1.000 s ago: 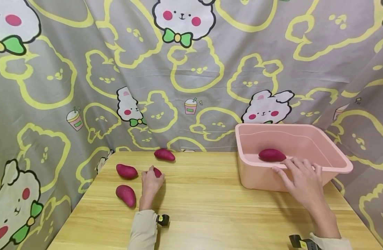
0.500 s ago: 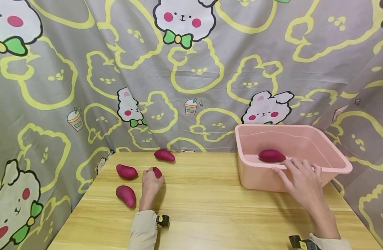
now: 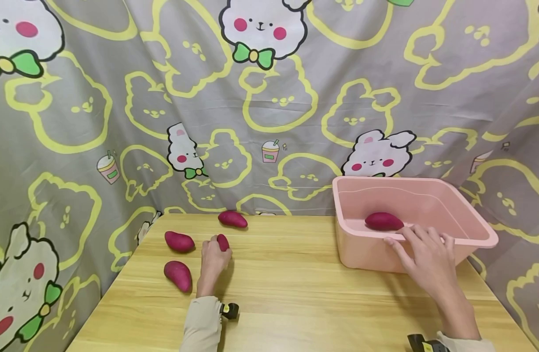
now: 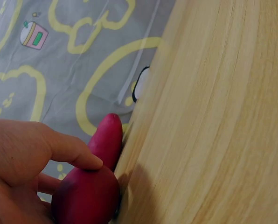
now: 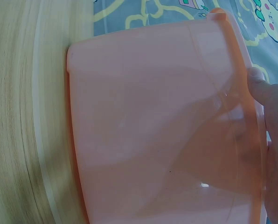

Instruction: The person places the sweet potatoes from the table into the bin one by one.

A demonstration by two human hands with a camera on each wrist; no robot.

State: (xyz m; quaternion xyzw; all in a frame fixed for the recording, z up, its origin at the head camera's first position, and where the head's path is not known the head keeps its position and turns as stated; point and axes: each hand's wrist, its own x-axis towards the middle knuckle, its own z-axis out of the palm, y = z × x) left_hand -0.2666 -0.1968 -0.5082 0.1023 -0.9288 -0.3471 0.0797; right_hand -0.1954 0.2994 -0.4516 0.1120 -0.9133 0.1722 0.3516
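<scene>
My left hand holds a purple sweet potato between thumb and fingers, low over the table's left part. In the left wrist view, the held sweet potato shows its rounded end, partly covered by the hand. Another sweet potato lies behind it by the curtain, and two more, a rear one and a front one, lie to the left. On the right, my right hand grips the near rim of a pink plastic tub, fingers over the edge. One sweet potato rests inside it.
A wooden table carries everything. Behind it and at both sides hangs a grey curtain printed with bunnies and yellow outlines. The tub stands near the table's right rear, close to the curtain.
The view has shifted very slightly. Both hands, the tub and the sweet potatoes stay essentially where they were.
</scene>
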